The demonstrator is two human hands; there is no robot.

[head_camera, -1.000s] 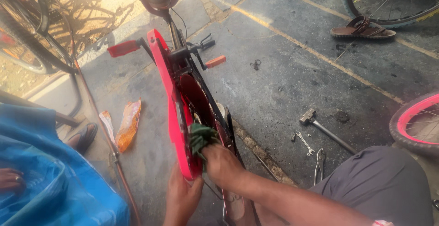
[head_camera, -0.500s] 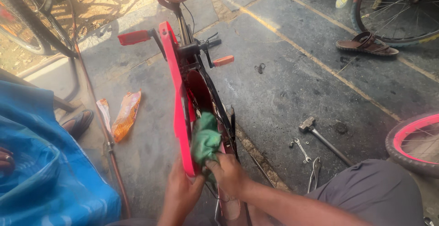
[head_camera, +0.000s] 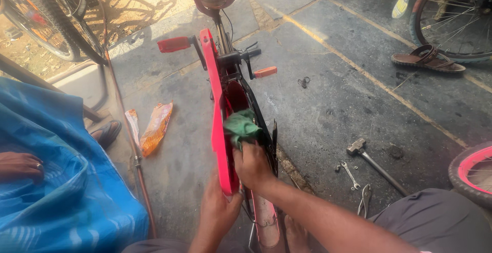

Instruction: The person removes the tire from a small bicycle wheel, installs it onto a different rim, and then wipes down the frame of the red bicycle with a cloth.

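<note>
Rag: green cloth sits bunched inside the red bicycle frame, beside the dark wheel; I see it pressed there by my right hand.
Right hand: clenched on the rag's lower end.
Left hand: grasping the frame's lower red edge, steadying it.
Risk: I judge the rag could snag on the wheel if dragged hard; fingers sit close to it.
Surroundings: hammer, spanner and pliers lie right, on the floor.
Obstruction: pedals stick out ahead.

floor: grey concrete | hammer | spanner | pliers | sandal | orange wrapper
</note>
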